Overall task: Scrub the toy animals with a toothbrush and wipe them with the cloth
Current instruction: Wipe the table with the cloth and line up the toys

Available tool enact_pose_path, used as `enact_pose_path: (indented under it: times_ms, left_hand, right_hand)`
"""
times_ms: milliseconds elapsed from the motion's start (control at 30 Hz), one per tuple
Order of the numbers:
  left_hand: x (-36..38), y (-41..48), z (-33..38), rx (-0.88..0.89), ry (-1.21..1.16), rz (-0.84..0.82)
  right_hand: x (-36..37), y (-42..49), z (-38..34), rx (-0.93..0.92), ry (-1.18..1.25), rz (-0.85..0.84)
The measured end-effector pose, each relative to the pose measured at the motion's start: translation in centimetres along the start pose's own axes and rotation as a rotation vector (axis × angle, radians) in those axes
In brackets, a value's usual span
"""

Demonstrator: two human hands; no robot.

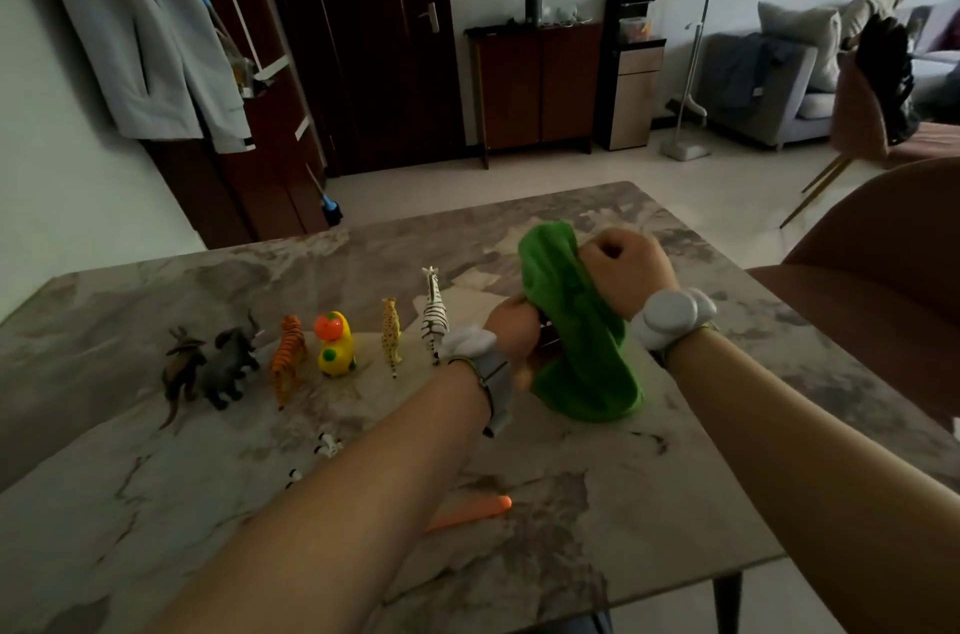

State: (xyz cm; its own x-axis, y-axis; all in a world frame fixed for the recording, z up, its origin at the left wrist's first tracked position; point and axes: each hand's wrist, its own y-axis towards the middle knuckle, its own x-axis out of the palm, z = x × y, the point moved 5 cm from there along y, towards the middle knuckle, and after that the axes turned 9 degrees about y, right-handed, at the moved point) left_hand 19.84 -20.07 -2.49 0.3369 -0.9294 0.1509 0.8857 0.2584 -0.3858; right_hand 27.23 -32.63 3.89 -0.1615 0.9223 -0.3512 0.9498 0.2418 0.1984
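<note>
Above, plush green cloth, bunched.

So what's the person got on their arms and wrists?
Both arms are bare, with no sleeves. The left hand has a grey strap at the wrist with a white rounded piece on top. The right hand has white rounded discs at the wrist on a thin yellowish band.

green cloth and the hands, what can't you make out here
- Head view: whatever the left hand holds is wrapped by the green cloth.
- Orange toothbrush handle: its head is behind the left forearm.
- Small black-and-white toy: partly hidden by the forearm, too small to identify.
- Right hand: grip is a closed fist on the cloth.
</note>
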Motion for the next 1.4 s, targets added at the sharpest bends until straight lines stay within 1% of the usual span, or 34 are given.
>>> enact_pose_path:
  times_ms: [33,100,167,200,233,300,333,367,400,467,500,600,700,800,933,1033,1133,1267,1400]
  left_hand:
    - [-0.1,0.1,0.1,0.007,-0.011,0.007]
    - [-0.2,0.3,0.1,0.032,-0.037,0.012]
    - [-0.7,0.2,0.2,0.071,0.016,0.048]
    - [-1.1,0.5,0.3,0.106,0.11,0.077]
    - [-1.5,0.8,0.4,0.131,0.267,0.106]
    - [-2.0,0.7,0.5,0.134,0.571,0.183]
    - [-2.2,0.6,0.6,0.153,0.622,0.217]
    - [-2.3,0.6,0.7,0.183,0.633,0.216]
    - [-2.4,0.9,0.6,0.205,0.536,0.184]
    - [-2.2,0.5,0.1,0.173,0.236,0.116]
    - [-1.9,0.5,-0.1,0.173,0.151,0.071]
    - [-0.8,0.2,-0.3,0.223,0.149,-0.011]
    - [-0.2,0.2,-0.3,0.206,0.111,0.0]
    - [0.0,0.3,-0.6,0.16,0.11,0.0]
    - [0.3,0.0,-1.0,0.091,0.022,0.002]
    - [0.3,-0.4,-1.2,0.01,-0.073,0.016]
    - [0.0,-0.4,-1.4,-0.013,-0.067,0.045]
    - [-0.3,-0.3,-1.4,0.016,-0.029,0.053]
    - [0.0,-0.8,-2.4,-0.089,0.018,0.053]
  right_hand:
    - [0.2,-0.3,0.1,-0.05,-0.124,-0.001]
    - [1.5,-0.7,0.7,-0.062,-0.259,-0.123]
    - [2.9,-1.0,1.4,0.01,-0.205,-0.276]
    - [3.2,-1.3,1.3,0.028,-0.149,-0.32]
    - [3.3,-1.5,1.3,0.026,-0.118,-0.336]
    - [3.4,-1.7,1.4,-0.016,-0.14,-0.337]
    - [3.4,-1.7,1.6,-0.029,-0.166,-0.326]
    - [3.3,-1.6,1.8,-0.043,-0.179,-0.302]
    - [3.1,-1.5,1.9,-0.058,-0.173,-0.265]
    - [2.7,-1.2,2.0,-0.067,-0.133,-0.184]
    - [2.3,-1.1,1.9,-0.072,-0.118,-0.152]
    - [2.1,-1.1,2.4,-0.074,-0.148,-0.098]
    - [2.2,-1.4,2.7,-0.069,-0.157,-0.056]
    - [2.1,-1.5,2.5,-0.062,-0.183,-0.026]
    - [2.1,-1.3,2.5,-0.027,-0.268,-0.017]
    - [1.9,-1.3,2.4,-0.011,-0.297,0.031]
    - [1.8,-1.2,2.3,-0.039,-0.236,0.058]
    - [1.4,-1.4,2.9,-0.02,-0.062,0.111]
    - [1.2,-1.8,3.2,-0.025,0.055,0.14]
